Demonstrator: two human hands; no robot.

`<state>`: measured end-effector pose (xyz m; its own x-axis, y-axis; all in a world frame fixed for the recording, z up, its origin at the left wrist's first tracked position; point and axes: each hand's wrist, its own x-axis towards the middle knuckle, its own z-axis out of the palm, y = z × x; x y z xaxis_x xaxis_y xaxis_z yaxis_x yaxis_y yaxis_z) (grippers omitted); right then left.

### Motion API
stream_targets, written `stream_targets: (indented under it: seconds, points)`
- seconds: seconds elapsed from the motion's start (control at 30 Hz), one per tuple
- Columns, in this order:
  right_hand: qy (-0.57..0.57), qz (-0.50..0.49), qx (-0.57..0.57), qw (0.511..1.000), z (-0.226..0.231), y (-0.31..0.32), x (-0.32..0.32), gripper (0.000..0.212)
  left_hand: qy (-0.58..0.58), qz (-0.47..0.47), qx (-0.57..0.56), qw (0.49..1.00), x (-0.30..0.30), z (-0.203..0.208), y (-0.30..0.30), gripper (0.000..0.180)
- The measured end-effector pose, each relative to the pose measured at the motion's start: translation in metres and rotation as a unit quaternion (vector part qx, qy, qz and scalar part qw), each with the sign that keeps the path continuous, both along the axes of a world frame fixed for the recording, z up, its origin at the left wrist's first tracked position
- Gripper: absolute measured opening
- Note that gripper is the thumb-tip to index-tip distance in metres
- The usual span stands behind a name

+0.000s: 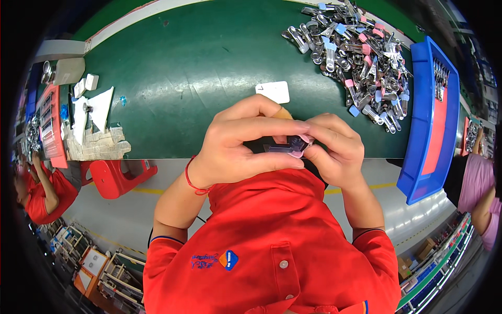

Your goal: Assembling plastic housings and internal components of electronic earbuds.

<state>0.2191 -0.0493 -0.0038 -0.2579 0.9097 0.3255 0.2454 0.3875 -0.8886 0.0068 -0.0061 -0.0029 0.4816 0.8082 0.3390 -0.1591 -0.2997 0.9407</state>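
Both hands meet over the near edge of the green table. My left hand (235, 138) has its fingers and thumb closed round a small dark metal clipper (281, 148) with pink parts at its right end. At that pink end, my right hand (337, 149) pinches the piece between thumb and fingers. A tan cover (283, 113) shows on a left-hand finger. My fingers hide much of the clipper. Just beyond the hands lies a white card (273, 92).
A heap of metal clippers (361, 63) with pink and blue parts covers the table's far right. Beside it stands a blue tray (413, 178) holding a row of clippers. White blocks (86, 85) and taped cardboard (99, 145) lie left, near a red stool (107, 178). People sit at both sides.
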Motion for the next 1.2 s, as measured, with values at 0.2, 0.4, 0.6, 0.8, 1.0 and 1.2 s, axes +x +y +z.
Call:
stream_targets:
  seconds: [0.2, 0.4, 0.6, 0.8, 1.0, 1.2]
  points:
    - [0.026, -0.001, -0.025, 0.999, -0.005, -0.002, -0.001, 0.03, 0.036, 0.016, 0.06, 0.997, 0.004, 0.005, 0.0, 0.046]
    - [0.038, 0.012, -0.037, 0.998, -0.005, -0.003, 0.001, 0.03, 0.02, 0.041, 0.051, 0.998, 0.009, 0.008, 0.0, 0.037]
    - [0.023, 0.009, -0.023, 0.999, -0.002, -0.002, 0.002, 0.029, 0.017, 0.04, 0.067, 0.997, 0.01, 0.006, -0.001, 0.035]
    - [0.06, 0.037, -0.064, 0.995, -0.002, -0.003, 0.003, 0.027, 0.025, 0.057, 0.056, 0.996, 0.012, 0.002, -0.003, 0.039]
    - [0.145, 0.079, -0.268, 0.949, -0.014, -0.013, 0.006, 0.03, 0.034, 0.066, 0.062, 0.995, 0.011, 0.003, 0.001, 0.039]
    - [0.054, -0.059, -0.077, 0.994, 0.003, -0.011, -0.005, 0.03, 0.046, 0.057, 0.019, 0.997, 0.014, -0.002, -0.005, 0.04]
